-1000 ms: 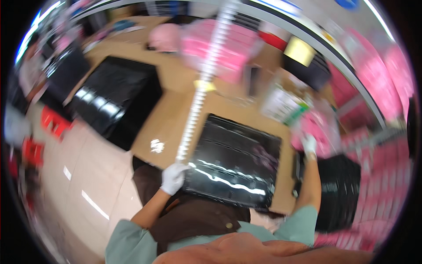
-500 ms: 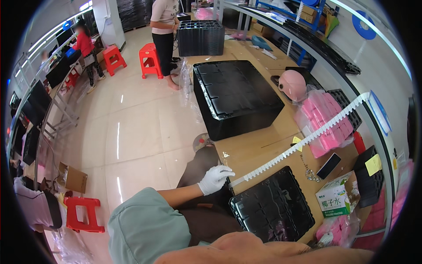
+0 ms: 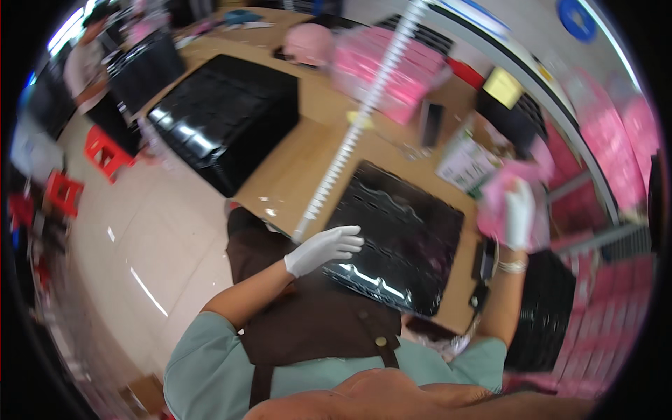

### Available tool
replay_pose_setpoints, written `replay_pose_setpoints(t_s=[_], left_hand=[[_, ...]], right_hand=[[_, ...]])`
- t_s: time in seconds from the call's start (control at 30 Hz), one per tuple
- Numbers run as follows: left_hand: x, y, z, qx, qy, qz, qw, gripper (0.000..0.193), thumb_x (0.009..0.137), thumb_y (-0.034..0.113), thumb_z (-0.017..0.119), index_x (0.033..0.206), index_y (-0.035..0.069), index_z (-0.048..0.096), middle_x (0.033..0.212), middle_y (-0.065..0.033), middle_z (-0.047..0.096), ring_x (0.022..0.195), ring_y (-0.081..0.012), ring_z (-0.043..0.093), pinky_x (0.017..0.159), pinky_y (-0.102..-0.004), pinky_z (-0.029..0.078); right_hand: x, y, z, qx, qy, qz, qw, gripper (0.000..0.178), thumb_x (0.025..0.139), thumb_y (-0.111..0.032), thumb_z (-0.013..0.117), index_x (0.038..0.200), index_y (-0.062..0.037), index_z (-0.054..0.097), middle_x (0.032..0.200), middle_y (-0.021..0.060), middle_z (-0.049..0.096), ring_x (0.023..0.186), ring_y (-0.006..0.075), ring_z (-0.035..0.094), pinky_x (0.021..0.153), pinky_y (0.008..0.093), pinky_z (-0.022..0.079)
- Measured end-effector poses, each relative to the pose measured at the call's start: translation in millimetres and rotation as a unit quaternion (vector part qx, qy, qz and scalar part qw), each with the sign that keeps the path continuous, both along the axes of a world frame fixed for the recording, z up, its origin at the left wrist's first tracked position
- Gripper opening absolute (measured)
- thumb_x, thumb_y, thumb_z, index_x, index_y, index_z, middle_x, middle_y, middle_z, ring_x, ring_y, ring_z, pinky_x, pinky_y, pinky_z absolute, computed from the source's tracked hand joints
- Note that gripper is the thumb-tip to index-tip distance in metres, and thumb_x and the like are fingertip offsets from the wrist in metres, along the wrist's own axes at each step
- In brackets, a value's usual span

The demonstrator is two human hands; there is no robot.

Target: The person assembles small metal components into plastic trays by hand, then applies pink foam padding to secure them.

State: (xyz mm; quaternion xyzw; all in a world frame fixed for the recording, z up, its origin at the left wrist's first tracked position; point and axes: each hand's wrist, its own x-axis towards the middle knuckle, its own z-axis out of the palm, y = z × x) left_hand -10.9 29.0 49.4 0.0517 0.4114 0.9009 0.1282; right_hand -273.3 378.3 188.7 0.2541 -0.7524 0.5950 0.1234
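The left hand (image 3: pixel 324 252), in a white glove, is open: its fingers lie straight and nearly together over the left edge of the black tray (image 3: pixel 399 224), with nothing in its palm that shows. Whether the fingertips touch the tray cannot be told. The right hand (image 3: pixel 519 215), also gloved in white, is to the right of the tray, at a clear bag of pink material (image 3: pixel 493 206); motion blur hides its fingers, so I cannot tell whether it grips the pink material or only touches it.

The tray, glossy and ridged, lies flat on the brown tabletop (image 3: pixel 280 183) just in front of the person's apron (image 3: pixel 308 322). A white toothed strip (image 3: pixel 343 157) runs along the tray's left side and slants away beyond its far edge. Past the tray's far right corner stands an open carton (image 3: pixel 462 164); beyond the tray's far edge lies a dark phone (image 3: pixel 430 124), with a pink wrapped bundle (image 3: pixel 392 66) farther off. A large black stack (image 3: pixel 231 112) sits to the tray's far left, and another dark stack (image 3: pixel 542 301) stands to its right, beside the right forearm. Well left of the tray, on the floor, is a red stool (image 3: pixel 106 152), near another person (image 3: pixel 85 73).
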Motion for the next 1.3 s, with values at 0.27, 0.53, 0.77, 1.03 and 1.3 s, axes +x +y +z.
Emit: replay_pose_setpoints(t_s=[0.27,0.53,0.77,1.03,1.3], left_hand=[[-98,39,19,0.156,-0.246,0.017,0.956,0.057,0.090,0.053,0.056,0.124,0.007,0.055,0.119,-0.0133,0.059,0.113,-0.0280,0.056,0.098,-0.0465,0.043],[-92,11,-5,-0.056,-0.298,0.062,0.951,0.030,0.097,0.020,0.047,0.119,0.003,0.057,0.115,-0.0133,0.064,0.101,-0.0283,0.065,0.079,-0.0432,0.057],[-104,-1,-4,-0.116,-0.316,0.021,0.941,0.034,0.098,0.022,0.044,0.125,0.001,0.052,0.120,-0.0182,0.061,0.103,-0.0315,0.063,0.078,-0.0464,0.057],[-105,4,-3,-0.154,-0.300,0.052,0.940,0.048,0.098,0.031,0.047,0.138,0.004,0.039,0.124,-0.0181,0.056,0.104,-0.0300,0.062,0.077,-0.0427,0.057],[-13,32,-13,-0.608,0.015,0.213,0.764,0.097,0.075,0.007,0.072,0.151,0.003,0.011,0.128,-0.0210,0.043,0.093,-0.0204,0.058,0.084,-0.0319,0.050]], right_hand=[[138,-141,-102,0.237,-0.188,0.102,0.948,0.018,0.089,-0.018,0.058,0.093,0.0002,0.056,0.082,0.0247,0.063,0.082,0.0421,0.062,0.071,0.0456,0.048],[172,-100,-104,0.176,0.081,0.027,0.981,0.016,0.088,-0.017,0.061,0.089,-0.0009,0.060,0.088,0.0201,0.063,0.081,0.0382,0.062,0.071,0.0440,0.049],[144,18,-126,0.394,-0.205,-0.202,0.873,0.024,0.083,-0.030,0.067,0.095,-0.0087,0.067,0.092,0.0181,0.061,0.086,0.0354,0.063,0.077,0.0439,0.049],[149,28,-135,0.410,-0.155,-0.154,0.886,0.018,0.078,-0.020,0.071,0.089,-0.0062,0.065,0.093,0.0147,0.061,0.087,0.0308,0.063,0.077,0.0397,0.050],[155,41,-145,0.076,-0.390,-0.080,0.914,0.005,0.085,-0.004,0.061,0.085,-0.0002,0.064,0.071,0.0011,0.064,0.065,0.0065,0.056,0.063,0.0219,0.044]])
